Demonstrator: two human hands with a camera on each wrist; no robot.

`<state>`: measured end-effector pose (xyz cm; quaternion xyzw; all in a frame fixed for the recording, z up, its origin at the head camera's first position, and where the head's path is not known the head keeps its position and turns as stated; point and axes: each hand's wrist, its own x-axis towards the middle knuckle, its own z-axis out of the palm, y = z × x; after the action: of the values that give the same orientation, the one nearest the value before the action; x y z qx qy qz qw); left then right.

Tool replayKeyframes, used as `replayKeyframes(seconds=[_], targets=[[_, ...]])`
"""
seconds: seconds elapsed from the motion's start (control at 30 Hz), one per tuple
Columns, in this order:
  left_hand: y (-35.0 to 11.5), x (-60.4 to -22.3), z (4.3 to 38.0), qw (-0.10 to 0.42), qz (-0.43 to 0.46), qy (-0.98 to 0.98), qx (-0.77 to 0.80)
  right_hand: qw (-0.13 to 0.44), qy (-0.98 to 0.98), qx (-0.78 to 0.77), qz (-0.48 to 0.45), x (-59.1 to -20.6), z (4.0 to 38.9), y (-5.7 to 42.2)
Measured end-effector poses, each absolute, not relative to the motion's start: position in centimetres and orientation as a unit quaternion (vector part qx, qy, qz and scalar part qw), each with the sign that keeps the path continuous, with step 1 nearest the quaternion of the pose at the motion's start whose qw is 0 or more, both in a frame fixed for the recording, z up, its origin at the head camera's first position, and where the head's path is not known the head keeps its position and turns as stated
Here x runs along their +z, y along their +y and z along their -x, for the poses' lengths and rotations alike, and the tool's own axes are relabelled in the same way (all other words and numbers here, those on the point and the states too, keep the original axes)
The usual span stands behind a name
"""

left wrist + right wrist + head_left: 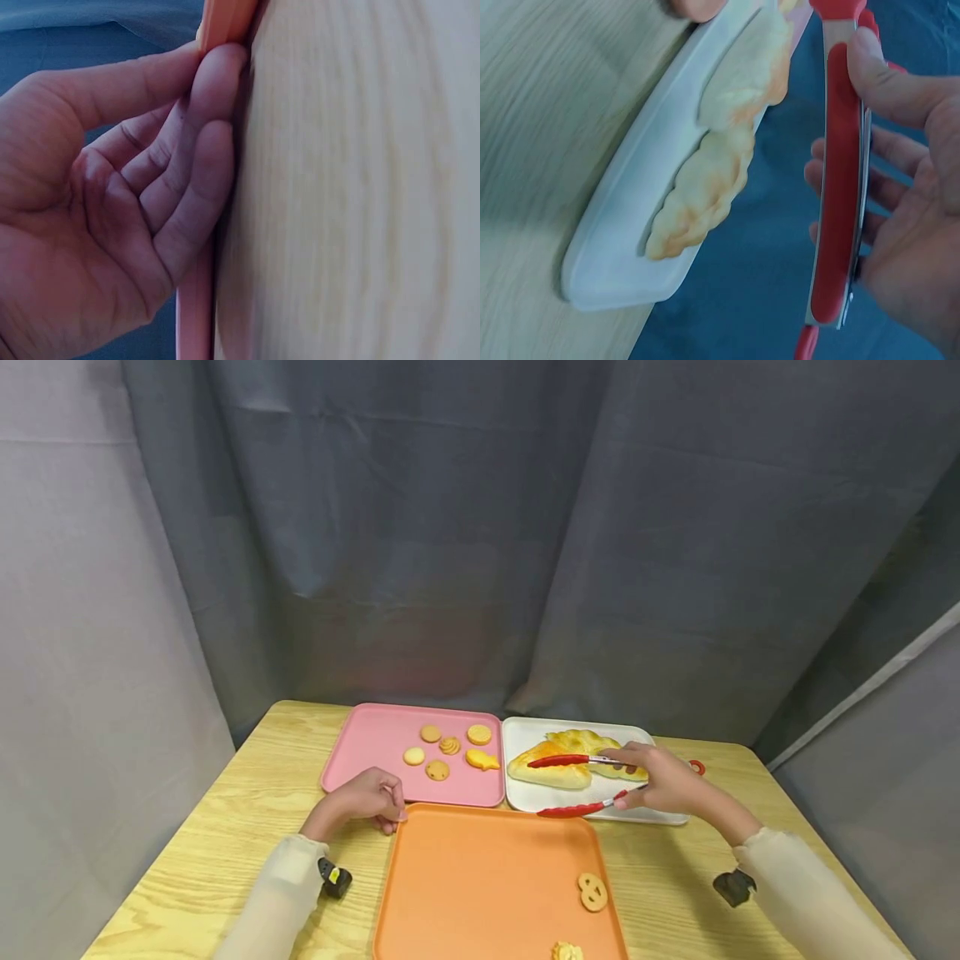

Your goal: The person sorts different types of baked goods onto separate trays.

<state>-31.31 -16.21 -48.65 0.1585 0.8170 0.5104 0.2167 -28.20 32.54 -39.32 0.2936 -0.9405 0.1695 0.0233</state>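
Observation:
My left hand (375, 797) is at the far left corner of the orange tray (487, 885). In the left wrist view its thumb and forefinger pinch the tray's edge, the other fingers curled beneath. My right hand (660, 781) holds red-tipped metal tongs (840, 172), their arms spread apart. The tongs hang over the white tray (525, 795), where a triangular bread (551, 774) and a braided bread (581, 740) lie. One red tip overlaps the triangular bread in the head view; the other overlaps the tray's near edge. Nothing sits between the tips.
A pink tray (367, 743) at the back left holds several small cookies and a fish-shaped cookie (482, 760). On the orange tray lie a pretzel-shaped cookie (592, 892) and a pale ruffled cookie (567, 951). Grey curtains (420, 543) stand behind the wooden table (202, 852).

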Motion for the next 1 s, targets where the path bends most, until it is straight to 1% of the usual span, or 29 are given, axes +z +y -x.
replayKeyframes(seconds=[0.2,0.3,0.5,0.63,0.73,1.0], targets=[[-16.2,-48.6,31.3,0.216,-0.16,0.82,0.505,0.035,-0.918,0.162,-0.361,-39.7,27.7,34.0],[-16.2,-48.5,31.3,0.215,-0.16,0.82,0.506,0.029,-0.903,0.171,-0.393,-39.9,27.7,34.5],[-16.2,-48.5,31.3,0.216,-0.159,0.82,0.506,-0.026,-0.889,0.192,-0.414,-39.5,27.5,35.4],[-16.2,-48.4,31.2,0.215,-0.162,0.82,0.506,-0.076,-0.89,0.201,-0.403,-39.1,27.3,35.9],[-16.2,-48.5,31.2,0.215,-0.165,0.82,0.505,-0.102,-0.89,0.199,-0.396,-38.8,27.1,36.1],[-16.2,-48.5,31.3,0.215,-0.167,0.821,0.502,-0.114,-0.885,0.188,-0.409,-38.4,26.4,36.1]])
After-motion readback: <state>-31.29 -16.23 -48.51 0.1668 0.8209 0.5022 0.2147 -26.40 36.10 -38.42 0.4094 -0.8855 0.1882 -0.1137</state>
